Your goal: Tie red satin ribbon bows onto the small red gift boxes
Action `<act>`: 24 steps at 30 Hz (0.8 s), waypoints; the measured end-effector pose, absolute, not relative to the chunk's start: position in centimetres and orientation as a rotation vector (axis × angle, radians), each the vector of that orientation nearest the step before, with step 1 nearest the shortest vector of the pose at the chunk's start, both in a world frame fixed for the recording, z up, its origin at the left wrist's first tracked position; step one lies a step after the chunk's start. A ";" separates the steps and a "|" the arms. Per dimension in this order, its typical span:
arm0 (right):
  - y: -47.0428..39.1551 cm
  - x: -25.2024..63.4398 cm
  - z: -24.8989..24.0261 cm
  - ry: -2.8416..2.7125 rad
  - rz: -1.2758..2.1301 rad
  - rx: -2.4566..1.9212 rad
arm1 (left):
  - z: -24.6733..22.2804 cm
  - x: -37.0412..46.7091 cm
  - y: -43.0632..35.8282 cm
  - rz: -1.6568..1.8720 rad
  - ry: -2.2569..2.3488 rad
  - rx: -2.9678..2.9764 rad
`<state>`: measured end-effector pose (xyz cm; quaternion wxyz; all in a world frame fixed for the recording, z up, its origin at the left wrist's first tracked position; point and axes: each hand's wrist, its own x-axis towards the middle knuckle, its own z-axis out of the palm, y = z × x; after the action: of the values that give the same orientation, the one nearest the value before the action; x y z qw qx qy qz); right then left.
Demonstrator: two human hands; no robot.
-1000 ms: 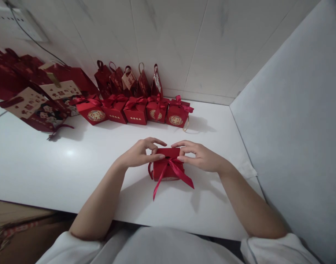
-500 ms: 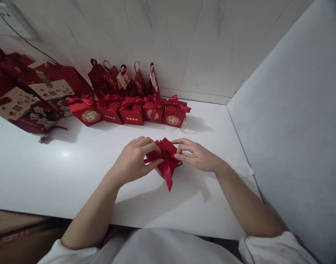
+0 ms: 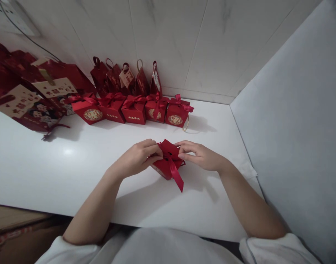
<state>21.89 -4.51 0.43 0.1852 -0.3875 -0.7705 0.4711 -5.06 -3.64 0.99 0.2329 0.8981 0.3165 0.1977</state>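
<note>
A small red gift box (image 3: 162,169) stands on the white table between my hands, its top flaps drawn together. A red ribbon (image 3: 176,175) crosses its top, and one tail hangs down over the near side. My left hand (image 3: 140,156) pinches the ribbon at the left of the top, thumb and fingers closed. On the other side my right hand (image 3: 199,156) has its thumb and index finger pressed together on the ribbon, its other fingers resting by the back of the box. Fingers hide part of the knot area.
Behind, several red boxes with ribbon bows (image 3: 133,112) stand in a row. Several small handled boxes (image 3: 141,82) lean along the tiled wall. Larger printed red bags (image 3: 27,106) stand at the left. A white panel (image 3: 291,110) bounds the right side, with a white tissue (image 3: 246,168) beside it.
My left fingers have closed more tightly at the ribbon's left side. The hanging ribbon tail has swung to the right. The whole view has shifted slightly.
</note>
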 end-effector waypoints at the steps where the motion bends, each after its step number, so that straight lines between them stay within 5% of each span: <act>1: -4.5 21.9 0.6 -2.168 1.358 -1.093 | 0.9 -5.1 -3.6 0.534 0.845 2.465; 24: -4.7 22.4 1.3 -2.252 1.385 -1.131 | 1.6 -5.5 -3.7 0.533 0.716 2.524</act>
<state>22.42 -4.71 1.32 0.1329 -0.3898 -0.7762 0.4773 -5.46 -3.68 1.58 0.2302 0.9175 0.2602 0.1936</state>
